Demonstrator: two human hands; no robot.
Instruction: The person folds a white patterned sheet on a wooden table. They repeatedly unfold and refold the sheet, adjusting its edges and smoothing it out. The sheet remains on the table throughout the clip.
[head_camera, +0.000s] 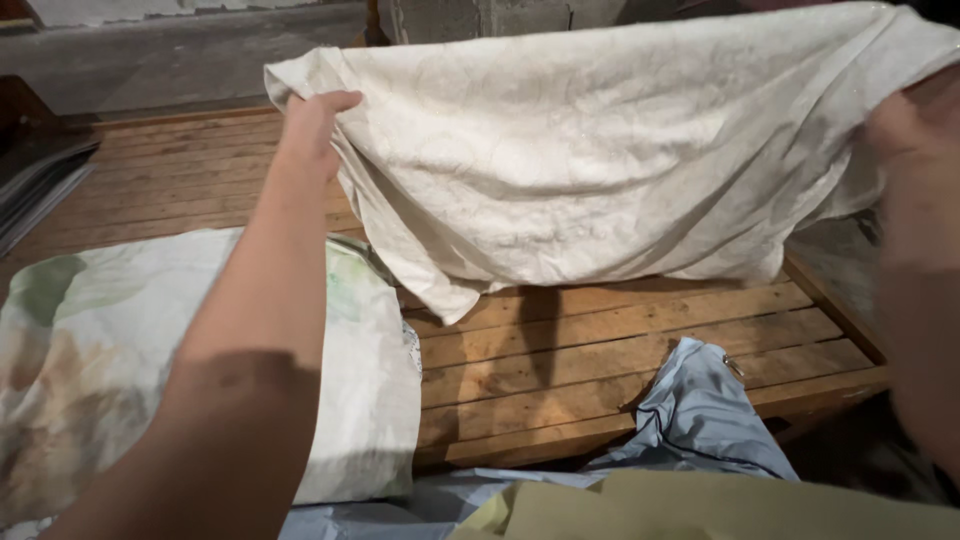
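Both hands pinch the cloth (590, 150) by its top edge, left hand (312, 125) at one corner, right hand (905, 140) blurred at the other, holding it spread in the air over the slatted bed (620, 340). Keeping it taut and level should stop the sagging middle from bunching.

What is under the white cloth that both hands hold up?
Below the white cloth, held up by the left hand and right hand, lies a slatted wooden platform, bare there. Whatever is behind the cloth is hidden.
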